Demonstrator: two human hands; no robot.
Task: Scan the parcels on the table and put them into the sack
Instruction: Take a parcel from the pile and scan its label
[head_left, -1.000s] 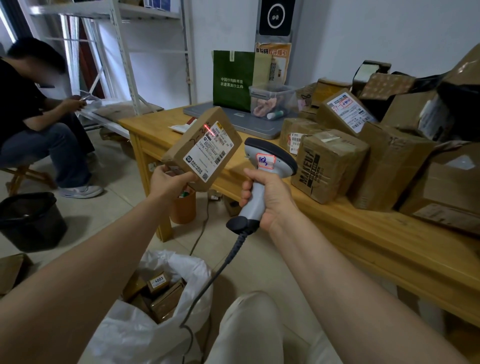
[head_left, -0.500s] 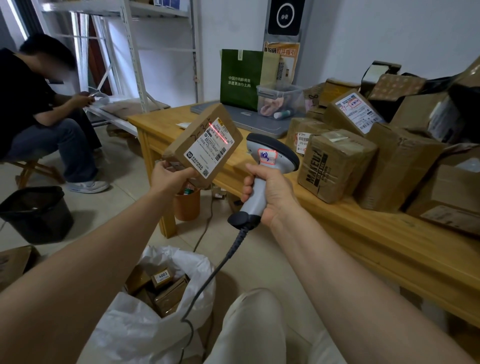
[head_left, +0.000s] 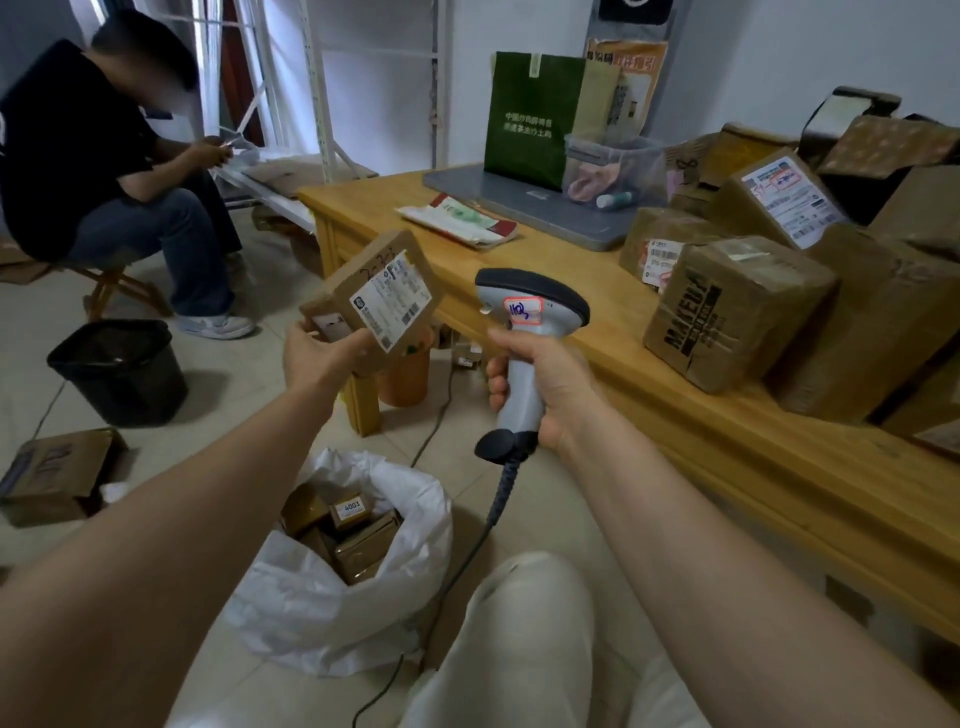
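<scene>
Held parcel: 1, a small brown box (head_left: 379, 296) with a white label (head_left: 392, 306) facing up, held in the air off the table's near corner, above the sack and not in it.
Parcels on table: at least 6 brown boxes (head_left: 737, 312) crowded at the right end of the wooden table (head_left: 701, 441); those further back could not be counted.
Sack: 1 white sack (head_left: 332, 597) on the floor, mouth open.
Parcels in sack: at least 3 (head_left: 353, 535), one marked 4003.
Scanner: 1 grey handheld (head_left: 530, 306) with a cable (head_left: 498, 499) hanging from its handle.
Others: 1 black bin (head_left: 119, 371), 1 seated person (head_left: 78, 156).
Change: the red scan line seen on the label 0.5 s ago was gone; the box sat lower and tilted flatter.
Left hand (head_left: 324, 358): arm stretched forward, gripped the box at its near lower edge.
Right hand (head_left: 540, 384): fingers wrapped round the scanner handle, head held upright, just right of the box, not touching it.
</scene>
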